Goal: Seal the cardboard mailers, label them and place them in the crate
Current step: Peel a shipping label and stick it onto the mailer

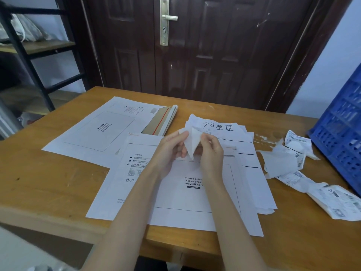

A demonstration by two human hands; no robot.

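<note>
White mailer [187, 192] reads "waybill here"; hands [192, 146] pinch label [192, 143].

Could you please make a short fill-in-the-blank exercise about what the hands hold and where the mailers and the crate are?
1. Both hands, the left hand and the right hand, pinch a folded white ____ above the mailer.
2. The mailer's printed box asks for a ____ to be attached.
3. The crate at the table's right edge is ____ in colour.
4. The stack of mailers lies on the ____ table.

Missing words: paper; waybill; blue; wooden
</note>
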